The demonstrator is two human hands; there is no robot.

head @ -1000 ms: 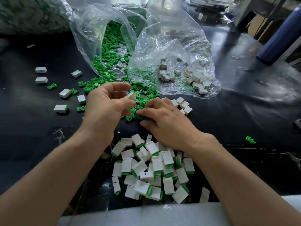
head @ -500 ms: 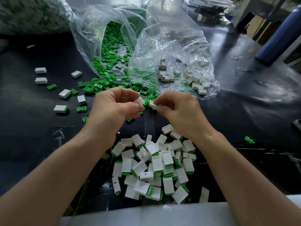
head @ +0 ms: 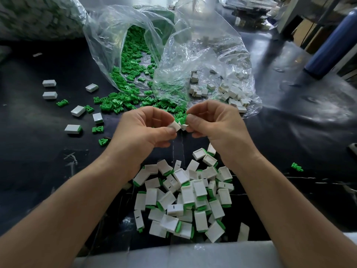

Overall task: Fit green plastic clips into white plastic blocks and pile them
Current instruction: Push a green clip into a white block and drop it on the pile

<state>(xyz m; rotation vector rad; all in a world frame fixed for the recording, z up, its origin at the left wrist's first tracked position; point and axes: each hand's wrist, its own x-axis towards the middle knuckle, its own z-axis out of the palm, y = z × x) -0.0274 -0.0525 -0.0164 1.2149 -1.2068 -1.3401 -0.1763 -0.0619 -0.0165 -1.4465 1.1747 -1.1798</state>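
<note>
Curled fingers of the left hand [head: 146, 130] pinch a white block [head: 174, 125], the right hand [head: 216, 122] pinches what looks like a green clip [head: 184, 118] to it; a pile of finished blocks [head: 185, 198] lies below, and many loose clips [head: 123, 101] and bagged blocks [head: 231, 93] remain.

Clips [head: 116, 102] grn, blocks [head: 187, 194] wht, table [head: 38, 151] blk.

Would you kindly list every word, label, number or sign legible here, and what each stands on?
No readable text anywhere.
The white blocks carry only a short dark dash, no letter or number.
The clear bags and blue cylinder show no print.
The clutter at the far edge is too blurred to tell.
</note>
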